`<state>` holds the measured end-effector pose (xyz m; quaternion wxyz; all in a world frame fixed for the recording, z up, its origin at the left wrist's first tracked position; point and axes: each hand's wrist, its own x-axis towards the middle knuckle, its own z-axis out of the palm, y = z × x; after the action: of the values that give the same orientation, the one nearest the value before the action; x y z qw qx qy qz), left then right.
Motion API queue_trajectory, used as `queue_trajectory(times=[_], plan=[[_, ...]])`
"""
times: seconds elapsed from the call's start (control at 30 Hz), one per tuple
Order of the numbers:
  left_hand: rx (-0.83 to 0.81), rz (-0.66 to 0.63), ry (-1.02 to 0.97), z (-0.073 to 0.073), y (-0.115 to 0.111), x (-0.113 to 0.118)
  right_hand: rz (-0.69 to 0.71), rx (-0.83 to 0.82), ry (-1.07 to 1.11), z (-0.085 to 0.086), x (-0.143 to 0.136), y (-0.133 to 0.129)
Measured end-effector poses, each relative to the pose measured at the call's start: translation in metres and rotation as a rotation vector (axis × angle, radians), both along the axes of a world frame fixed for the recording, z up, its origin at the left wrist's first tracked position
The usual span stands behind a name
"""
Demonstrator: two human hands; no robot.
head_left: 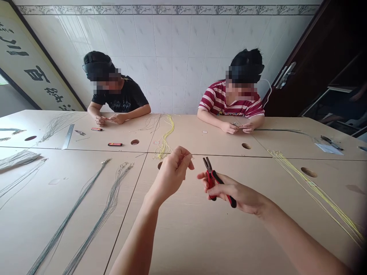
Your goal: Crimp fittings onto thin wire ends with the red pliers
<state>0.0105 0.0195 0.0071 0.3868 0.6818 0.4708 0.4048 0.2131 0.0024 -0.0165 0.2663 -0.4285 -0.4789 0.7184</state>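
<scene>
My left hand [179, 164] is raised over the middle of the table, thumb and fingers pinched together. Whatever it pinches is too small to make out. To its right, my right hand [229, 191] is wrapped round a pair of red and black pliers [212, 177]. Their narrow metal jaws point up and away from me, slightly parted, and do not touch the left hand. Just beyond the left hand lies a bundle of yellow cords [168, 133], with small metal pieces at its near end.
Grey-green cord bundles [77, 202] lie on the left, yellow cords [318, 187] on the right. Two people sit opposite, their hands on the table [183, 236]. A metal ruler [68, 136], a red and black marker-like object [115, 144] and round table holes [309, 172] are also there.
</scene>
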Motion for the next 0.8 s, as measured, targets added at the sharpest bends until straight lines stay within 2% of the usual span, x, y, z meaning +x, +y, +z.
queue_trajectory(times=[0.1,0.23,0.47,0.8], plan=[[0.029,-0.036,0.053,0.000,0.001,-0.004,0.136,0.055,-0.152,0.020,0.000,-0.011],[0.044,-0.085,0.096,0.004,-0.001,-0.007,0.193,0.037,-0.241,0.037,-0.005,-0.018],[0.000,-0.129,0.077,0.006,-0.004,-0.011,0.223,-0.025,-0.271,0.035,-0.002,-0.015],[0.006,-0.171,0.111,0.008,-0.007,-0.011,0.247,-0.006,-0.343,0.043,-0.001,-0.014]])
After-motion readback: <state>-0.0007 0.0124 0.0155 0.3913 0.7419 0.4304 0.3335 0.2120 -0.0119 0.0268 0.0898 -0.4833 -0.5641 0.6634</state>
